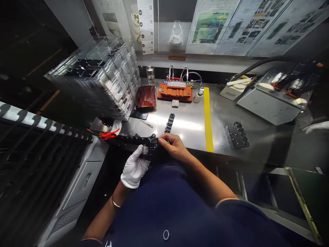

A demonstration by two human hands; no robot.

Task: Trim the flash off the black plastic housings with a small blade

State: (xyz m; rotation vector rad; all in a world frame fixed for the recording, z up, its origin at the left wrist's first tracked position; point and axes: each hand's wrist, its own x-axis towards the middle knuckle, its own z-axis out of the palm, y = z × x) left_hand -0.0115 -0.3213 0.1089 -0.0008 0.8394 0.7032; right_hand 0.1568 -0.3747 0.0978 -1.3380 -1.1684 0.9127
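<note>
My left hand, in a white glove, grips a long black moulded plastic part just above the bench's front edge. Its thumb presses on the part's flat face. Bare, my right hand has its fingers pinched at the part's right end. A small shiny object shows among those fingers, too hidden to name. Beyond the right hand, a black ribbed plastic piece lies on the steel bench. A slim metal tool rests to its left.
Stacked clear trays stand at left, near a red air gun. An orange fixture, a small bottle and a glass jar sit at the back. Right of the yellow tape lies another black part.
</note>
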